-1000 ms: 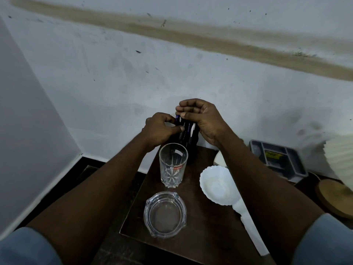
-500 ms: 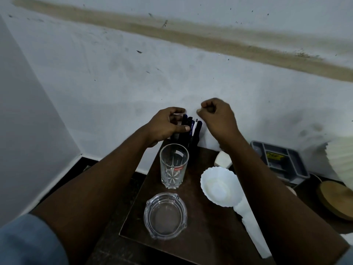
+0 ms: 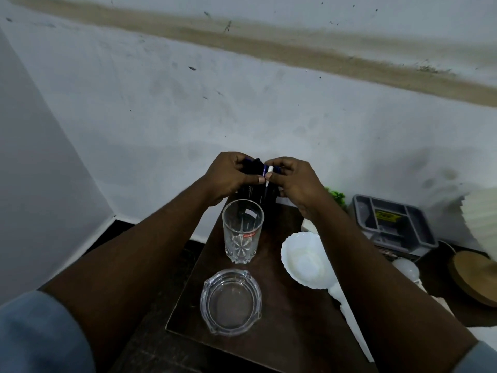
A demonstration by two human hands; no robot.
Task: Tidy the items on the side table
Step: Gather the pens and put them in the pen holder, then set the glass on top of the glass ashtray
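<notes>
Standing in a dark holder (image 3: 256, 196) at mid-frame, just behind the glass (image 3: 242, 230) on the surface (image 3: 290, 313), the pens (image 3: 265, 170) are pinched at their tops by the curled left grip (image 3: 228, 176) and right grip (image 3: 295, 181).

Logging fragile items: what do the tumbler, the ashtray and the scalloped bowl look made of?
Tumbler: clear cut glass, star pattern near base. Ashtray: thick clear glass, glossy, table visible through it. Scalloped bowl: opaque white, smooth; perhaps opal glass or ceramic, unclear which.
</notes>
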